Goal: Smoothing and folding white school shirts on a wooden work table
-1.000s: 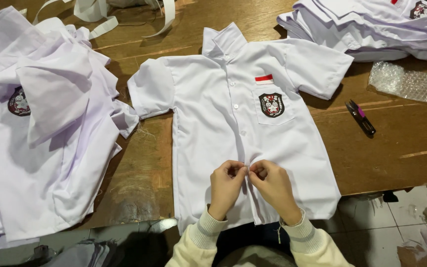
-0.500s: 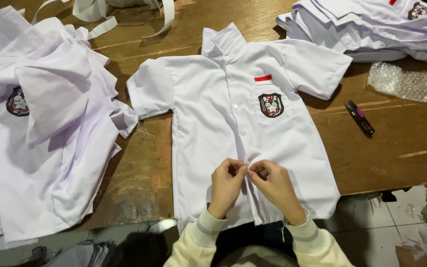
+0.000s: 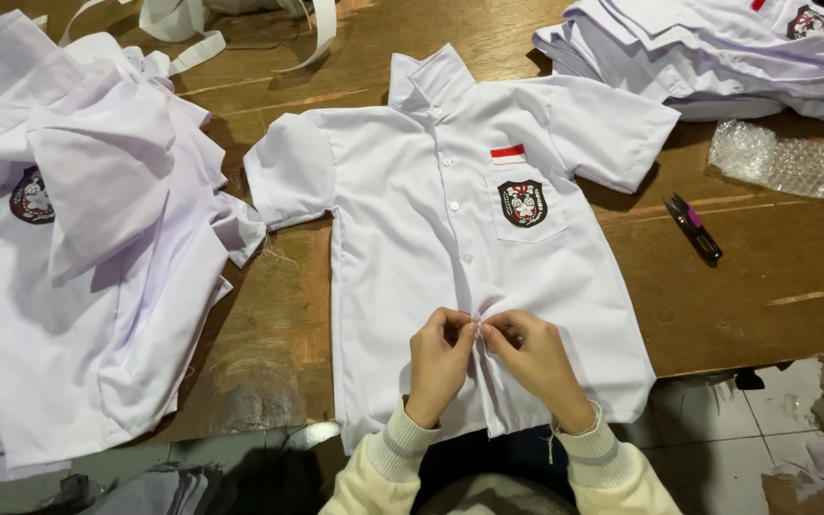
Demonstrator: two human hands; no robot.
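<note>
Our left hand (image 3: 441, 367) and right hand (image 3: 538, 364) meet, fingers pinched narrow on the placket of the white uniform shirt (image 3: 412, 238), spread flat on the wooden tabletop (image 3: 765, 286) near its front edge.

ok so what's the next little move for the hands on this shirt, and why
Probably push the button fully through its hole, then slide down to the next one. Both the left hand and right hand pinch the placket of the white shirt at one spot low on the front. The buttons above look fastened, while below the hands the front edges appear to part near the hem.
</note>
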